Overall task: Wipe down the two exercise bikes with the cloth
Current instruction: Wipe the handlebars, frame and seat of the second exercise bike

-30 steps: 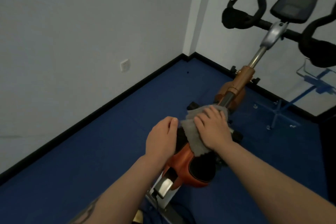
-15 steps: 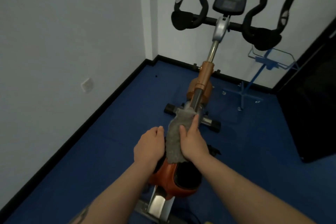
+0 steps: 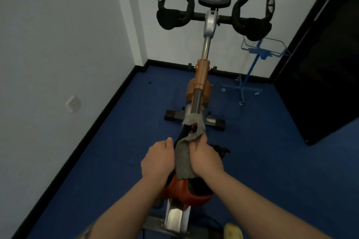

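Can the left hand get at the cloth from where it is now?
Probably yes. The left hand rests on the saddle right beside the cloth, which the right hand grips from the other side. Nothing lies between them; its near edge looks free.

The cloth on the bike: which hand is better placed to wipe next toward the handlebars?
The right hand. It already grips the grey cloth lying along the bike frame. The left hand rests beside the cloth on the frame and holds none of it, so it probably serves better for steadying.
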`<move>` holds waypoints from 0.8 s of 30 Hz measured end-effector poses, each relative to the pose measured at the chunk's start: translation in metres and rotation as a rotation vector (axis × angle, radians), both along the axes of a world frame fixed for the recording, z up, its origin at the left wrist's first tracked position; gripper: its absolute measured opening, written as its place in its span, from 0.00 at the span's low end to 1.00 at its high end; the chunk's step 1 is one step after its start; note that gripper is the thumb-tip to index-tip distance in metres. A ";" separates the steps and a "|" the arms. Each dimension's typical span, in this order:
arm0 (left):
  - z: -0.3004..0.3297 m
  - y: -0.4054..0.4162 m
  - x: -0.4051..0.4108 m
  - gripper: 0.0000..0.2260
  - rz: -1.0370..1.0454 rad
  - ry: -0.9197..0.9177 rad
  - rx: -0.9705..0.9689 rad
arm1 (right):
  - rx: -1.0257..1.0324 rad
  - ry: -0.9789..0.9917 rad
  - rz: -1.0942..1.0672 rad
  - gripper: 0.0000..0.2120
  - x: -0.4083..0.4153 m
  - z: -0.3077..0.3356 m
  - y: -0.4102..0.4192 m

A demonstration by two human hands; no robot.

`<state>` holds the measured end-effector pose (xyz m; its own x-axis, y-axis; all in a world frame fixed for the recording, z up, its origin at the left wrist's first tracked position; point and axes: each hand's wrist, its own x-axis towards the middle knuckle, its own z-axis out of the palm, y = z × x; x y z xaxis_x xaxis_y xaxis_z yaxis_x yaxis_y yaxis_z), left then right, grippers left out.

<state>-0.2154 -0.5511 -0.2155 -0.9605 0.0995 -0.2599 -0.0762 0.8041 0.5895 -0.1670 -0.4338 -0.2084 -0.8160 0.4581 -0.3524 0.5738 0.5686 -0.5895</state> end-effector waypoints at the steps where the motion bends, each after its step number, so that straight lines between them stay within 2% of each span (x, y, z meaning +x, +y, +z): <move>1: 0.000 -0.003 0.001 0.22 -0.040 0.008 0.024 | 0.015 0.039 0.033 0.28 0.013 -0.001 -0.004; 4: -0.002 -0.014 0.004 0.19 -0.244 0.034 0.053 | 0.096 0.080 0.125 0.31 0.061 -0.005 -0.019; 6: -0.003 -0.018 0.005 0.19 -0.309 0.082 0.030 | 0.136 0.063 0.097 0.32 0.068 -0.007 -0.023; 9: -0.002 -0.016 0.004 0.18 -0.271 0.159 -0.018 | 0.154 0.055 0.046 0.29 0.038 -0.003 -0.019; 12: -0.002 -0.017 0.005 0.17 -0.245 0.139 0.027 | 0.085 -0.021 0.002 0.25 0.007 0.000 -0.007; 14: -0.004 -0.020 0.004 0.17 -0.230 0.110 0.088 | 0.080 0.028 0.009 0.25 0.018 0.000 -0.010; 16: -0.004 -0.021 0.005 0.17 -0.218 0.105 0.125 | 0.125 0.117 0.064 0.28 0.046 -0.004 -0.020; 18: -0.004 -0.020 0.006 0.17 -0.216 0.114 0.113 | 0.161 0.126 0.119 0.32 0.069 -0.005 -0.027; 21: -0.006 -0.018 0.005 0.16 -0.210 0.125 0.067 | 0.141 0.060 0.103 0.31 0.047 -0.005 -0.017; 24: -0.005 -0.018 0.005 0.16 -0.188 0.111 0.075 | 0.025 -0.047 0.000 0.27 -0.002 0.001 -0.005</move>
<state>-0.2107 -0.5694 -0.2210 -0.9456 0.2944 -0.1387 0.1394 0.7515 0.6449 -0.1689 -0.4390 -0.2077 -0.7990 0.4671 -0.3787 0.6003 0.5829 -0.5476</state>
